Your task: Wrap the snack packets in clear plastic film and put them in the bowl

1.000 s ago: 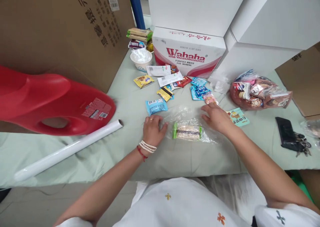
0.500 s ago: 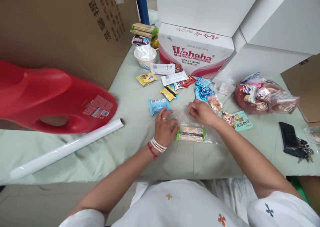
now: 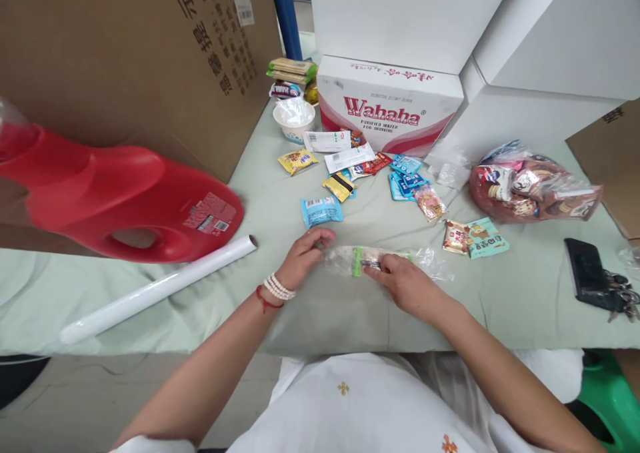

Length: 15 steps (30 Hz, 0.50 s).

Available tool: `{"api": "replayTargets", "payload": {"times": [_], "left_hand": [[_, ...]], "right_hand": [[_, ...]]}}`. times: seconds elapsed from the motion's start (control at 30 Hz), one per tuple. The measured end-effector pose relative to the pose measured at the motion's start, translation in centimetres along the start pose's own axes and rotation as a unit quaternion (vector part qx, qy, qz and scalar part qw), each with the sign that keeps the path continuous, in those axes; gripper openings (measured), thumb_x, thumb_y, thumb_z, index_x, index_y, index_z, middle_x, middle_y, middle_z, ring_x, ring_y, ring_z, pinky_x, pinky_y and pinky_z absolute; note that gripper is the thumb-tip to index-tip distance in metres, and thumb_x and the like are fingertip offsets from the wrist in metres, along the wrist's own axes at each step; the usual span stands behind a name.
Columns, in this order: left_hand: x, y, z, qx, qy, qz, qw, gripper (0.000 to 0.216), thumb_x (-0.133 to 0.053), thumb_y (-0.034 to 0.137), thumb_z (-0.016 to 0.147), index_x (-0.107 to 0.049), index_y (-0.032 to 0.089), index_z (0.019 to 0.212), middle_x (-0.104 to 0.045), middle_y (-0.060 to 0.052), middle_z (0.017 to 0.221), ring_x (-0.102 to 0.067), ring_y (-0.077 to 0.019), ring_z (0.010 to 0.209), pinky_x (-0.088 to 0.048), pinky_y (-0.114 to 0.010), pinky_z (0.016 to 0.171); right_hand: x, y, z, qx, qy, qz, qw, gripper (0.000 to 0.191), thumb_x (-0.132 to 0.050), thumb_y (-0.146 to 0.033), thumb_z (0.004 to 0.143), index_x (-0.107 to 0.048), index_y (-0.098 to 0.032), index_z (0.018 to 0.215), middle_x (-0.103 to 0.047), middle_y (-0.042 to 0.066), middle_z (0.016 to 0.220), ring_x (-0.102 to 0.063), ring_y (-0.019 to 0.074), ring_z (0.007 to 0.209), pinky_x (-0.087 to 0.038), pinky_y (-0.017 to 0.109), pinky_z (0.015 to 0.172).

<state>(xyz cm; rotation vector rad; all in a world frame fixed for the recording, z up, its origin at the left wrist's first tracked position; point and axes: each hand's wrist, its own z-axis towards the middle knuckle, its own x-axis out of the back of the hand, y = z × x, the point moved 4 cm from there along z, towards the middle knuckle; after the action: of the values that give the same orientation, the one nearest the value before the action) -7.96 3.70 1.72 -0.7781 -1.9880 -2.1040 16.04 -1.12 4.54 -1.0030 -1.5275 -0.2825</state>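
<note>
A snack pack [image 3: 357, 262] with green ends lies inside a clear plastic bag [image 3: 433, 264] on the table in front of me. My right hand [image 3: 413, 285] is closed over the pack's middle through the plastic and hides part of it. At the bag's left end is my left hand [image 3: 305, 254], its fingers curled and pinching the thin plastic. Just beyond that hand lies a blue snack packet [image 3: 321, 211], touched by neither hand.
Several small packets, including a yellow one [image 3: 299, 162], lie farther back before a Wahaha carton [image 3: 385, 110]. A paper cup [image 3: 294, 123] stands behind. On the left are a red jug [image 3: 135, 186] and a white roll [image 3: 160, 290]; on the right, bagged snacks [image 3: 533, 186] and keys [image 3: 620, 290].
My right hand has come down from beyond the bag onto the snack pack. My left hand has shifted left to the bag's end, and the bag now looks drawn out narrower.
</note>
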Motion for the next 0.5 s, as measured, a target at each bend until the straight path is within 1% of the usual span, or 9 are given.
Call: {"api": "replayTargets", "payload": {"times": [0.07,0.13,0.2,0.23,0.3,0.37,0.4,0.43,0.5], "left_hand": [[-0.2,0.3,-0.5,0.036,0.035,0.069,0.996,0.039,-0.043,0.038,0.095,-0.07,0.02,0.117,-0.071,-0.01,0.113,-0.063,-0.0249,0.105,-0.053,-0.041,0.093],[-0.8,1.1,-0.7,0.041,0.038,0.159,0.986,0.031,-0.054,0.046,0.091,-0.073,0.022,0.098,-0.07,-0.01,0.103,-0.062,-0.0275,0.102,-0.052,-0.043,0.092],[-1.2,2.3,-0.9,0.038,0.025,0.186,0.982,0.023,-0.065,0.043,0.084,-0.068,0.022,0.077,-0.067,-0.009,0.09,-0.062,-0.0256,0.09,-0.052,-0.04,0.084],[-1.4,2.8,-0.9,0.048,0.015,0.16,0.986,0.023,-0.065,0.041,0.083,-0.064,0.021,0.071,-0.064,-0.006,0.082,-0.061,-0.0226,0.081,-0.052,-0.037,0.077],[-2.0,3.7,-0.9,0.092,-0.013,0.048,0.995,0.026,-0.063,0.041,0.085,-0.055,0.021,0.069,-0.055,0.001,0.066,-0.057,-0.0158,0.06,-0.048,-0.029,0.06],[-3.5,4.4,-0.7,0.143,-0.039,-0.078,0.986,0.029,-0.059,0.045,0.088,-0.051,0.022,0.072,-0.047,0.006,0.057,-0.05,-0.0118,0.046,-0.041,-0.024,0.048],[-4.5,4.7,-0.6,0.157,-0.043,-0.12,0.979,0.03,-0.056,0.045,0.09,-0.051,0.021,0.073,-0.047,0.007,0.055,-0.049,-0.0112,0.043,-0.039,-0.023,0.046],[-5.5,4.9,-0.3,0.157,-0.039,-0.136,0.978,0.029,-0.052,0.043,0.093,-0.053,0.021,0.075,-0.05,0.006,0.056,-0.05,-0.0113,0.043,-0.04,-0.024,0.046],[-7.4,5.4,0.2,0.116,-0.028,-0.073,0.99,0.029,-0.043,0.033,0.098,-0.061,0.019,0.079,-0.062,0.0,0.066,-0.059,-0.0139,0.054,-0.048,-0.026,0.054]], "right_hand": [[-0.2,-0.1,-0.3,-0.001,0.016,-0.006,1.0,0.048,-0.038,-0.019,0.106,-0.053,-0.03,0.15,-0.058,0.009,0.106,-0.051,0.0224,0.095,-0.04,0.032,0.086],[-0.4,-0.2,-0.6,-0.004,0.022,-0.007,1.0,0.049,-0.038,-0.017,0.105,-0.054,-0.031,0.15,-0.057,0.009,0.106,-0.05,0.0226,0.096,-0.04,0.033,0.087],[-0.6,-0.3,-0.9,-0.005,0.021,-0.007,1.0,0.051,-0.039,-0.015,0.104,-0.053,-0.033,0.15,-0.056,0.008,0.106,-0.049,0.0222,0.098,-0.039,0.032,0.088],[-0.7,-0.3,-1.0,-0.003,0.023,-0.007,1.0,0.053,-0.039,-0.013,0.104,-0.053,-0.033,0.151,-0.056,0.008,0.107,-0.049,0.022,0.098,-0.039,0.032,0.088],[-0.9,-0.5,-1.1,0.003,0.028,-0.004,1.0,0.053,-0.04,-0.012,0.103,-0.053,-0.033,0.15,-0.055,0.008,0.108,-0.048,0.0219,0.098,-0.039,0.033,0.09],[-1.1,-0.7,-1.1,0.005,0.039,-0.001,0.999,0.052,-0.041,-0.012,0.103,-0.055,-0.033,0.149,-0.055,0.008,0.109,-0.048,0.0227,0.1,-0.04,0.034,0.092],[-1.2,-0.8,-1.1,0.001,0.047,0.001,0.999,0.051,-0.042,-0.012,0.102,-0.057,-0.032,0.146,-0.056,0.009,0.109,-0.048,0.0234,0.101,-0.04,0.035,0.092],[-1.3,-0.8,-1.1,-0.005,0.055,0.005,0.998,0.049,-0.043,-0.012,0.101,-0.06,-0.031,0.144,-0.056,0.01,0.109,-0.048,0.0242,0.102,-0.04,0.036,0.093],[-1.1,-0.8,-1.4,-0.006,0.073,0.036,0.997,0.044,-0.046,-0.012,0.099,-0.066,-0.026,0.136,-0.058,0.011,0.11,-0.05,0.0248,0.103,-0.042,0.036,0.092]]}}
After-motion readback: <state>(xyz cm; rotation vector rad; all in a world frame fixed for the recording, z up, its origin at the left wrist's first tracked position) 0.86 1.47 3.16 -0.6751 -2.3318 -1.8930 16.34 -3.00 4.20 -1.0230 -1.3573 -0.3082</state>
